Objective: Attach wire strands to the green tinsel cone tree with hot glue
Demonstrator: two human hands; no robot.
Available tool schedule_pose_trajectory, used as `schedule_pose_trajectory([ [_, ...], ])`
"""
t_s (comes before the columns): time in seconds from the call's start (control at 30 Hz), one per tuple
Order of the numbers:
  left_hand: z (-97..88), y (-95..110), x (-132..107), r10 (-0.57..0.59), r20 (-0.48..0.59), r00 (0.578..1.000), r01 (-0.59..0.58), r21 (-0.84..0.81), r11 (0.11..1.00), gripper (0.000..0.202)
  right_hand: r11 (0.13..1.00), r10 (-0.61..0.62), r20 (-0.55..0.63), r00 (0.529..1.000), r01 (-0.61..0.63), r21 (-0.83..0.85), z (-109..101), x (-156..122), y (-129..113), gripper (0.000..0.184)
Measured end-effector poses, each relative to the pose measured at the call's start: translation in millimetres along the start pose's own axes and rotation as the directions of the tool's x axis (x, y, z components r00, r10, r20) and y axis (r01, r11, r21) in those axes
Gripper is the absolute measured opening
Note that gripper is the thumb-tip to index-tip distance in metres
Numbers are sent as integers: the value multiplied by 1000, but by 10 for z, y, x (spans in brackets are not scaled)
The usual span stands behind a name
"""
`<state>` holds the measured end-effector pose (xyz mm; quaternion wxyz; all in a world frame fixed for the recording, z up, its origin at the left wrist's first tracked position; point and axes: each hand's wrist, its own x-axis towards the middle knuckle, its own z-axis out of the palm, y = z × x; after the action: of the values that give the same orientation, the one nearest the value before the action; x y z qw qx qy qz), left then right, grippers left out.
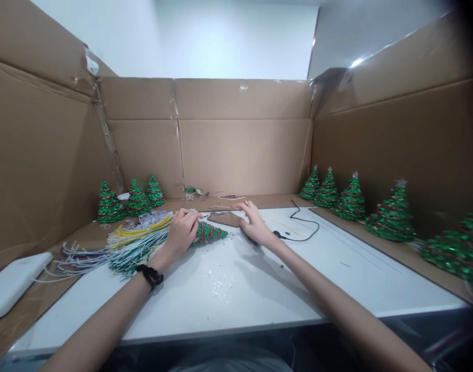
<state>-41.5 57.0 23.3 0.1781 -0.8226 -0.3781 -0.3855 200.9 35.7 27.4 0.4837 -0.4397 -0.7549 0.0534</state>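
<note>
White tabletop [236, 294], flecked with glitter near its middle, carries both forearms; a black wristband [151, 275] sits on the left wrist. The left hand [184, 230] is curled tight around the wide base of a green beaded tree [209, 233], which lies on its side on the table, long axis roughly level across the view, tip pointing right toward the right hand. Just left of that grip lies a bundle of yellow, green and white wires [135, 243]. The right hand [254, 223] rests palm down, fingers spread flat, on a brown cardboard piece [226, 218]; it holds nothing. A black cable [304, 222] runs beyond it. Finished trees stand along the right ledge [352, 199] and far left corner [130, 199] of the cardboard enclosure [244, 134].
</note>
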Motion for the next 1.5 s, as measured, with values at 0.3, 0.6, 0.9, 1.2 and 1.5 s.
schedule_pose_trajectory([
  [0.3,5,-168,27,40,23,999,-40,5,999,26,913,286,-27,958,-281,-296,-389,54,501,32],
  [0.6,6,-248,6,54,81,995,-49,-64,997,27,663,540,124,832,-330,-671,-335,289,1023,25],
  [0.9,-21,-297,8,115,100,988,-100,-142,985,28,645,570,89,817,-378,-664,-305,138,1229,16],
  [1.2,-60,-375,-52,245,123,962,-233,-108,967,31,855,179,-274,945,-287,-432,-397,167,900,26],
  [1.5,-55,-307,-53,205,111,972,-198,-73,977,29,984,-177,-185,967,178,-10,-46,333,-294,10],
])
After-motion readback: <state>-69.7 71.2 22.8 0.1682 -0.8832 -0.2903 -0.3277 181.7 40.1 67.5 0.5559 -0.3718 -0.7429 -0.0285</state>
